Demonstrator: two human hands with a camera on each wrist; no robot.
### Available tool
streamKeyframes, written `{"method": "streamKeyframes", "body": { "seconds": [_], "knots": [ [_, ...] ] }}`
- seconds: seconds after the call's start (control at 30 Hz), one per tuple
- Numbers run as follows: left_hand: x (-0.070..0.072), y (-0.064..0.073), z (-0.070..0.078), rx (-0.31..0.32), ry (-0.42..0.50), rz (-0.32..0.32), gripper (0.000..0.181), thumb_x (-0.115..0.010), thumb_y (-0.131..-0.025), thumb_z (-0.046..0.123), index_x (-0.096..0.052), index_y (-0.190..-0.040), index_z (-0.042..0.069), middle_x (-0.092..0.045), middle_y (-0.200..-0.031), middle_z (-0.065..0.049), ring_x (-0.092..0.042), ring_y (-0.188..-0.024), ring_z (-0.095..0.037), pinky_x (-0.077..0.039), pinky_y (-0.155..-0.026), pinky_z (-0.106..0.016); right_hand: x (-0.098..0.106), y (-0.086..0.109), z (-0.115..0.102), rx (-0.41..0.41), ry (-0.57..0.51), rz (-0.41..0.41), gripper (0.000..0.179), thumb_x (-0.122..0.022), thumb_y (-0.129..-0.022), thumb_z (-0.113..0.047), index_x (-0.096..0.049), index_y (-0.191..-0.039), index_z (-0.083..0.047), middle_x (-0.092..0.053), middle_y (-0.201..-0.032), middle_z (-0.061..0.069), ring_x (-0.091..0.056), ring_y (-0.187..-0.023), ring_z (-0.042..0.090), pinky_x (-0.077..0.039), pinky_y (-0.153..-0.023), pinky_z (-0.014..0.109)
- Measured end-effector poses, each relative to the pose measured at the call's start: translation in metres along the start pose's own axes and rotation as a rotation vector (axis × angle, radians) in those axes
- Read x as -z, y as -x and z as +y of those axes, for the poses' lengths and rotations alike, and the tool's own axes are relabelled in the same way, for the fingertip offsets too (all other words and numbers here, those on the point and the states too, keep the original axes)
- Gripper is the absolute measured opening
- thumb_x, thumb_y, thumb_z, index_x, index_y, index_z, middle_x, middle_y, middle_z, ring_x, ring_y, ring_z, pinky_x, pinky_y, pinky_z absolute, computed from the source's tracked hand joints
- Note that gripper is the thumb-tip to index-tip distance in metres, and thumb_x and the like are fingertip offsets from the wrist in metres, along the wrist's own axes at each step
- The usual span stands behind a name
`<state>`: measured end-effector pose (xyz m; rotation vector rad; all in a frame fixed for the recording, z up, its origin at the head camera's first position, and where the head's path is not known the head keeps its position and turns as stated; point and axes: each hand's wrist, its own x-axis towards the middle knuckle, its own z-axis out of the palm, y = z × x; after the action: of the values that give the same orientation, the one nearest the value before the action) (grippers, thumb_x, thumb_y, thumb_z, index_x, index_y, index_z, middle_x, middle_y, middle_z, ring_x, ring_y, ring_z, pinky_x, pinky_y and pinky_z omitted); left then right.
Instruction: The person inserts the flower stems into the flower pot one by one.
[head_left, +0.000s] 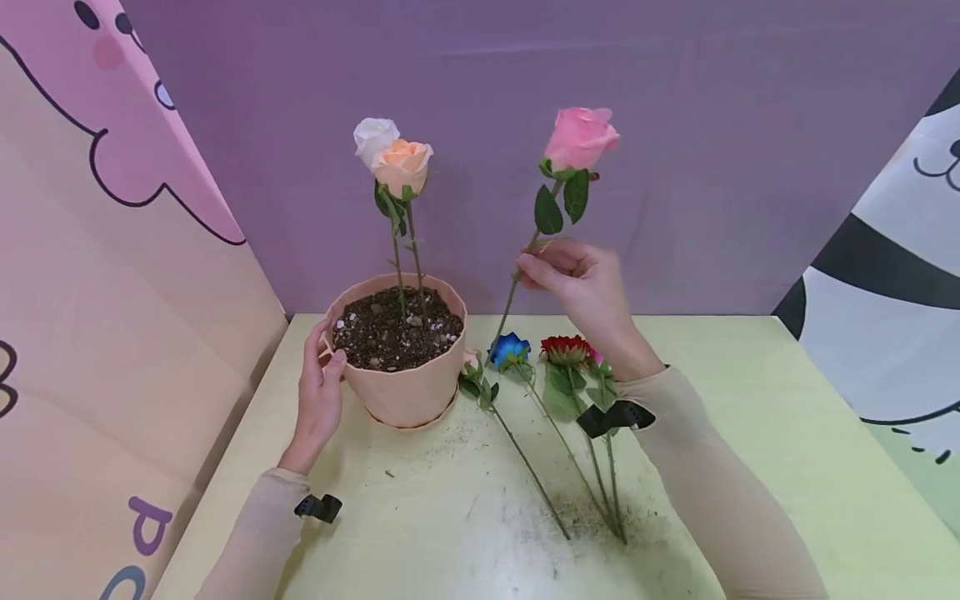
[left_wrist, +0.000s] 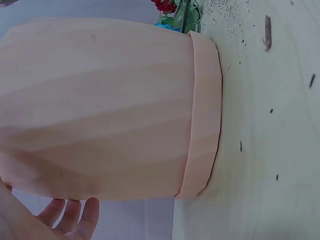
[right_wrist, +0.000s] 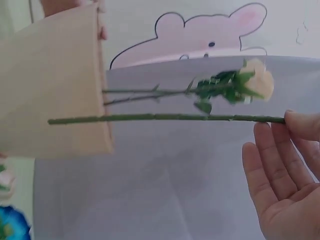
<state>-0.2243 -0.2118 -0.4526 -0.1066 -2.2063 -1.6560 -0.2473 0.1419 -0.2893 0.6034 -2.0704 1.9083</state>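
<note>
My right hand (head_left: 581, 275) pinches the stem of a pink rose (head_left: 581, 139) between thumb and fingers. The rose stands up to the right of the flowerpot, its stem slanting down to the left. In the right wrist view the bare stem (right_wrist: 165, 117) passes in front of the pot, its cut end free. My left hand (head_left: 321, 392) holds the left side of the pink flowerpot (head_left: 405, 392), thumb close to the rim. Dark soil (head_left: 375, 337) fills the pot. A white rose (head_left: 374, 138) and a peach rose (head_left: 403, 167) stand upright in it.
Right of the pot lie a blue flower (head_left: 510, 350), a red flower (head_left: 566, 348) and other stems, partly behind my right forearm. Soil crumbs (head_left: 570, 517) are scattered over the table (head_left: 420, 533). A purple backdrop (head_left: 480, 167) rises behind, with printed panels at both sides.
</note>
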Motion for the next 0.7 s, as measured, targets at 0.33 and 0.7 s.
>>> {"method": "streamKeyframes", "body": {
  "seconds": [0.33, 0.7],
  "knots": [
    [-0.002, -0.002, 0.0, 0.021, 0.006, 0.01, 0.056, -0.038, -0.115, 0.024, -0.024, -0.169, 0.025, -0.041, -0.154, -0.025, -0.05, -0.124, -0.023, -0.045, -0.097, -0.02, -0.045, -0.024, -0.025, 0.128, -0.131, -0.016, 0.016, -0.074, -0.097, -0.001, -0.077, -0.11, 0.007, -0.081, -0.091, -0.005, -0.078, -0.082, 0.013, -0.066, -0.077, 0.039],
    [0.002, -0.003, 0.0, 0.024, 0.013, -0.004, 0.054, -0.038, -0.116, 0.032, -0.025, -0.168, 0.024, -0.045, -0.154, -0.022, -0.054, -0.128, -0.026, -0.047, -0.094, -0.021, -0.116, -0.049, -0.036, 0.188, 0.037, -0.078, 0.014, -0.08, -0.095, -0.008, -0.081, -0.106, -0.001, -0.082, -0.099, 0.013, -0.079, -0.083, 0.021, -0.063, -0.076, 0.031]
  ]
}}
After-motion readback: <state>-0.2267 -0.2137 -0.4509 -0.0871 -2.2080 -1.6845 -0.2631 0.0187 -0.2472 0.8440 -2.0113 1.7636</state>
